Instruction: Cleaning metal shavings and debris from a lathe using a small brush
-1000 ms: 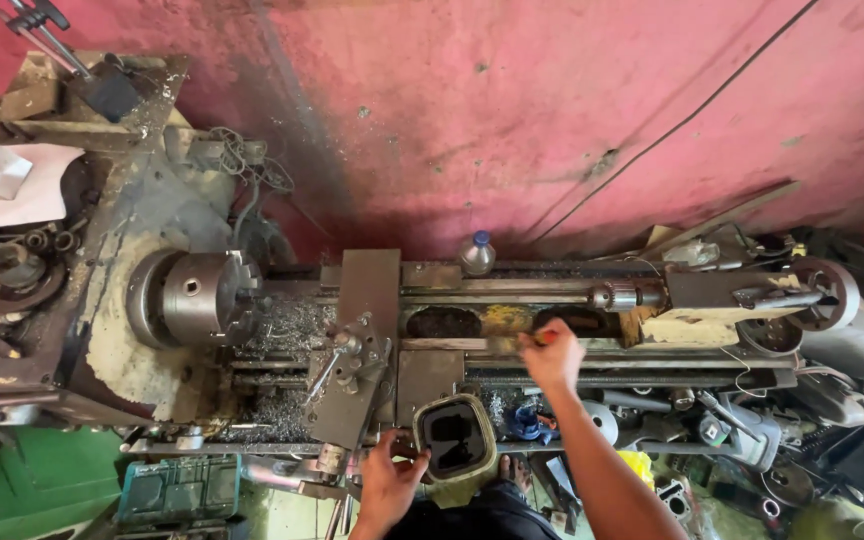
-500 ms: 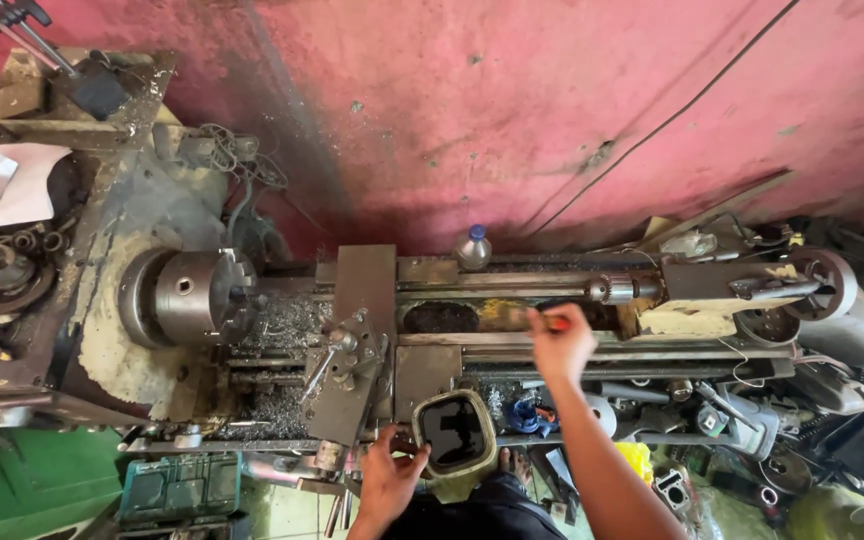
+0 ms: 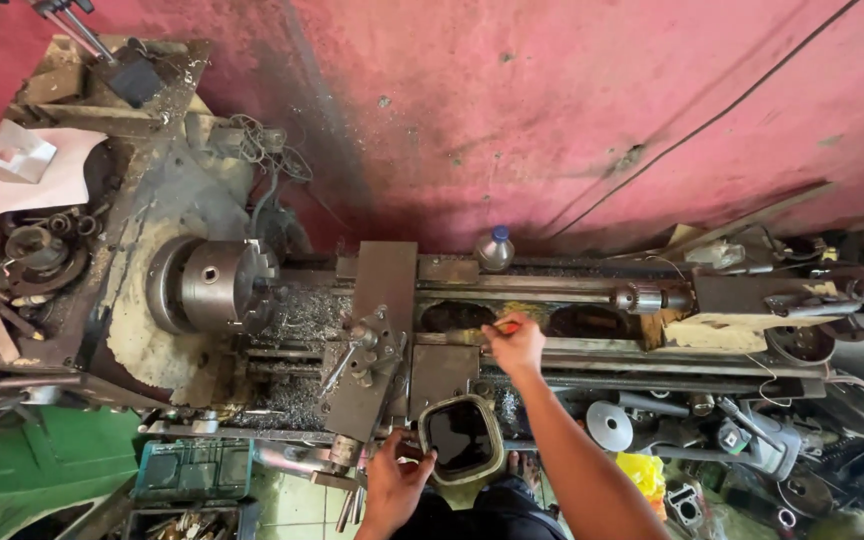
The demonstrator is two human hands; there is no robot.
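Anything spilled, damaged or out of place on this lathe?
Metal shavings lie piled over the bed beside the chuck, and paint has flaked off the headstock. A plastic bottle stands on the rear rail. The right hand holds a small red-tipped tool; the left hand grips a rounded square frame.

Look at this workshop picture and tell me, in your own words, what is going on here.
A person stands over an old metal lathe set against a red wall. The left hand grips the small crank at the near side of the carriage. The right hand reaches onto the lathe bed, holding a small red-tipped thing, too small to identify. The chuck looks empty, and metal shavings lie beneath it.
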